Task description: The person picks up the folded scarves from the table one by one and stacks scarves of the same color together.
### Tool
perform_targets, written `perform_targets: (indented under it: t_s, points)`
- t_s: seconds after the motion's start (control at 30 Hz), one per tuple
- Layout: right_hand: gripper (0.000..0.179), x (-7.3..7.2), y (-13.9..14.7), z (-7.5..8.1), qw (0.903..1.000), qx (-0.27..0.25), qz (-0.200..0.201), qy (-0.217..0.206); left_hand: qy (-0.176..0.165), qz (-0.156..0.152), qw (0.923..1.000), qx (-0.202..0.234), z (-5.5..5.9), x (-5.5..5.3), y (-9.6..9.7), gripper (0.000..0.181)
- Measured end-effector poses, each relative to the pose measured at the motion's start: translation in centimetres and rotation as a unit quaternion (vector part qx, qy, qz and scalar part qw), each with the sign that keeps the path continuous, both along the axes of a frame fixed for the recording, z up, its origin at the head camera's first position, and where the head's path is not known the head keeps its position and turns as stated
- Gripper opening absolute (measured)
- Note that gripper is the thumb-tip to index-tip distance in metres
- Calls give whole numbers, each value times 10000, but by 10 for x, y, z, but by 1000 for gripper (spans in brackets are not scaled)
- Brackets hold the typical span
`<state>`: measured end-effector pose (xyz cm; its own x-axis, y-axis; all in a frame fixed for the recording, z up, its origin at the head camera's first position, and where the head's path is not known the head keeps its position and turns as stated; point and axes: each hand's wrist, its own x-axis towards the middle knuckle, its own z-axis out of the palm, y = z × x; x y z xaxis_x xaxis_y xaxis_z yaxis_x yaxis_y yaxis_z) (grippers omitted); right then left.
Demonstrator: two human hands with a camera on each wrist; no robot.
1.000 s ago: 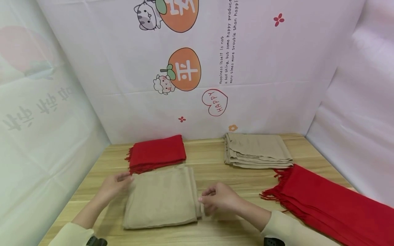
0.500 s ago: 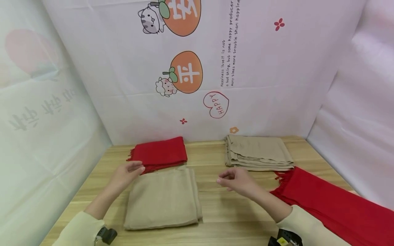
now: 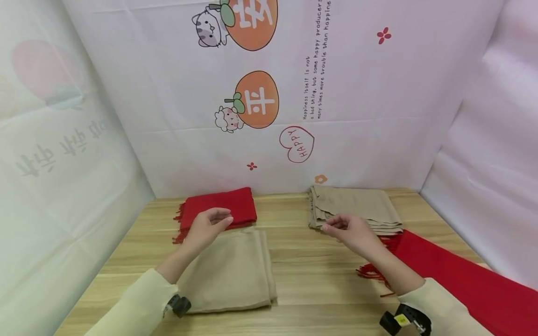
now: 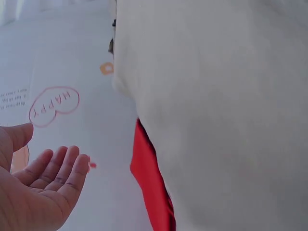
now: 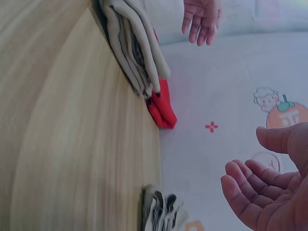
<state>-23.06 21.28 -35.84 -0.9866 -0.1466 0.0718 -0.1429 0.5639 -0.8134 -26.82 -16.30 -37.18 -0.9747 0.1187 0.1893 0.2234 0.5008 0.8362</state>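
Above the far edge of a folded beige cloth [image 3: 235, 275], my left hand [image 3: 208, 226] hovers with loosely bent fingers and nothing in it. It overlaps the folded red scarf [image 3: 235, 200] in the head view; the left wrist view shows its palm and fingers [image 4: 62, 173] relaxed. My right hand [image 3: 355, 233] is also raised, holding nothing, in front of the back-right beige cloth [image 3: 357, 200]. In the right wrist view, its thumb and fingers [image 5: 240, 190] stand apart. Part of the front cloth is hidden behind the left forearm.
A long red fringed scarf [image 3: 454, 270] stretches along the right side, partly behind the right forearm. Everything lies on a wood-grain table [image 3: 311, 289]. A white printed sheet [image 3: 344, 149] stands behind it, with more white sheeting [image 3: 71, 186] at the sides.
Both hands have lifted away from the front beige cloth's sides and moved farther back and to the right. The cloths have stayed in place.
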Motion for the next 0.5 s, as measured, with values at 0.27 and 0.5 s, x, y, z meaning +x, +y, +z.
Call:
perform_targets:
  t_s: [0.27, 0.5]
  points:
    - [46, -14, 39, 5, 9990, 264, -325, 127, 61, -484, 9984, 280, 5, -16, 56, 28]
    - [58, -29, 72, 10, 9960, 559, -675, 182, 79, -901, 9958, 135, 8, -32, 102, 28]
